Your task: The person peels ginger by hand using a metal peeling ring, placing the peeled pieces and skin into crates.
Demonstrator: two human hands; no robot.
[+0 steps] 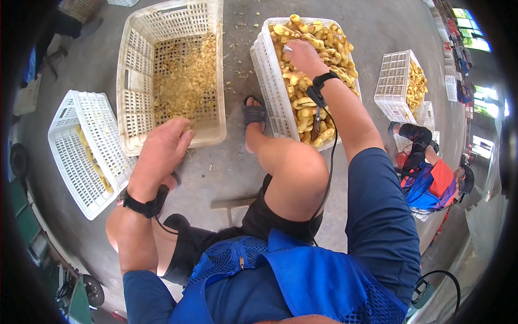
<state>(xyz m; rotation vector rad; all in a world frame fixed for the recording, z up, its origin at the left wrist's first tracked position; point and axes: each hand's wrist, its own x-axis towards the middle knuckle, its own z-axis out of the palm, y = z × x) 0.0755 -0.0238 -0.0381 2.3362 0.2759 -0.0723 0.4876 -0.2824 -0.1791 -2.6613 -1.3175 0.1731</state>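
Observation:
My right hand (pixel 304 57) reaches into a white slatted crate (pixel 259 70) heaped with yellow, knobbly ginger-like pieces (pixel 329 59). Its fingers curl around a small pale item by the thumb, too small to name. My left hand (pixel 164 141) is at the near rim of a cream crate (pixel 218 75), fingers curled; what they hold is hidden. That crate has pale peelings and scraps (pixel 181 81) on its perforated bottom. Beside it at left, a white crate (pixel 81 156) holds some yellow pieces (pixel 91 154). Black straps with cables circle both my wrists.
At right, a crate (pixel 394 81) of yellow pieces stands on the floor near another person (pixel 437 181) seated low in blue and red. My sandalled foot (pixel 253 113) rests between the two middle crates. Wheeled green equipment (pixel 75 297) is at lower left. Scraps dot the concrete floor (pixel 237 43).

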